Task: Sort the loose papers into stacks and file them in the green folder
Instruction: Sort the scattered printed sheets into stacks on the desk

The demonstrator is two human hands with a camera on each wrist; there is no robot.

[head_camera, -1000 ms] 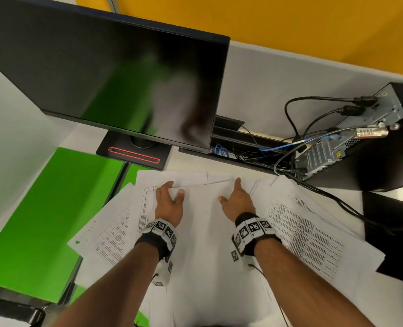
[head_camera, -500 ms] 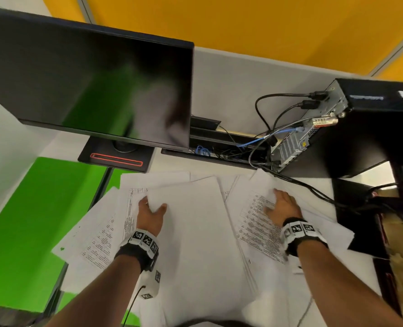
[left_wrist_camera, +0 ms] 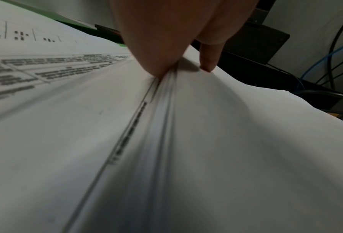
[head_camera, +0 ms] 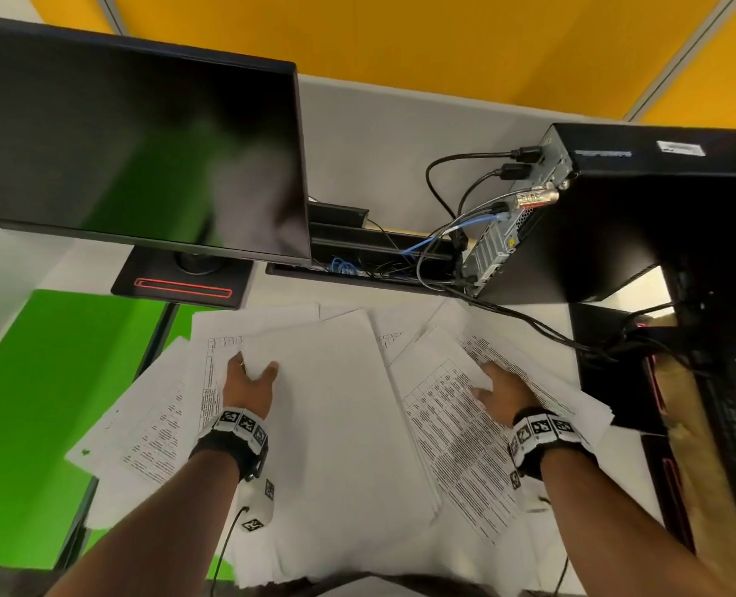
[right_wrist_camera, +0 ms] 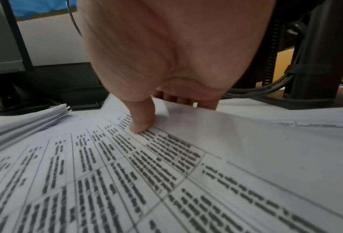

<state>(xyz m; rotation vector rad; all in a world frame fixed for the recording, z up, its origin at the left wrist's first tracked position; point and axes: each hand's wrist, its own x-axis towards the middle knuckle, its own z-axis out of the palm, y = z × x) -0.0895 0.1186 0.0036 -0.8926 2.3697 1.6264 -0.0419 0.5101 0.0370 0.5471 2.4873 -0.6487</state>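
Note:
White papers cover the desk. A thick stack of blank sheets (head_camera: 340, 424) lies in the middle. My left hand (head_camera: 256, 368) grips its left edge, with the thumb (left_wrist_camera: 208, 59) on top and the fingers underneath. Printed table sheets (head_camera: 452, 450) fan out to the right. My right hand (head_camera: 493, 381) has its fingers slid under an upper sheet there, while its thumb (right_wrist_camera: 140, 124) presses on a printed page. More printed sheets (head_camera: 155, 433) spread over the open green folder (head_camera: 34, 381) at the left.
A black monitor (head_camera: 133, 144) on its base (head_camera: 185, 282) stands behind the papers. A black computer case (head_camera: 616, 226) sits at the back right, and its cables (head_camera: 529, 325) trail across the desk near the papers' far right corner. Dark objects line the right edge.
My right hand has left the middle stack and moved right onto the printed sheets, its fingers going under one. The left hand keeps its hold on the blank stack's left edge.

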